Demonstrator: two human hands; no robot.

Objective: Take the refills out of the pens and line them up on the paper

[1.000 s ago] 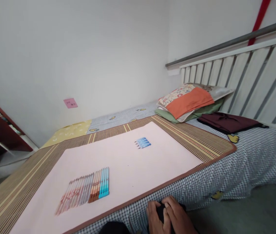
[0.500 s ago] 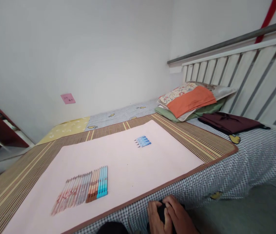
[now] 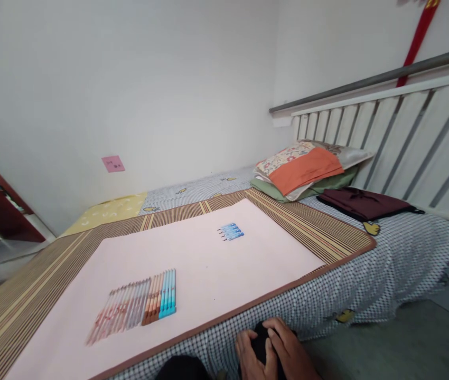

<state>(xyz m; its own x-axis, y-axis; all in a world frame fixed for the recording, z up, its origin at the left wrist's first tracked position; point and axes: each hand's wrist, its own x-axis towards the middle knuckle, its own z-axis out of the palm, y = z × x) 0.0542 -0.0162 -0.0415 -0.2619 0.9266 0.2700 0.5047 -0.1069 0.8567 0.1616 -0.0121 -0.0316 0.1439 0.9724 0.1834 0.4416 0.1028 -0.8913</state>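
Note:
My left hand (image 3: 253,360) and my right hand (image 3: 290,349) rest side by side on a black-clad knee (image 3: 261,338), just off the near edge of the bed. Their fingers are bent loosely over the knee, apart, and neither holds anything. Beyond them a pale pink sheet (image 3: 193,295) lies on a striped mat (image 3: 307,227). Nearest on the sheet's left part is a row of pens: several blue pens (image 3: 168,293), brown-and-peach pens (image 3: 152,301) and greyish, reddish, translucent pens (image 3: 119,311). A small group of blue pen-like items with dark tips (image 3: 231,232) lies further back.
Pillows with an orange panel (image 3: 307,171) and a folded maroon cloth item (image 3: 367,203) lie at the right, by a white slatted headboard (image 3: 391,132). A checked bedsheet (image 3: 410,258) hangs over the bed edge. A pink note (image 3: 113,164) is on the wall.
The view has shifted slightly up and to the right, so the headboard, pillows and red strip appear lower and further left. Both hands stay on the knee; the pens have not moved.

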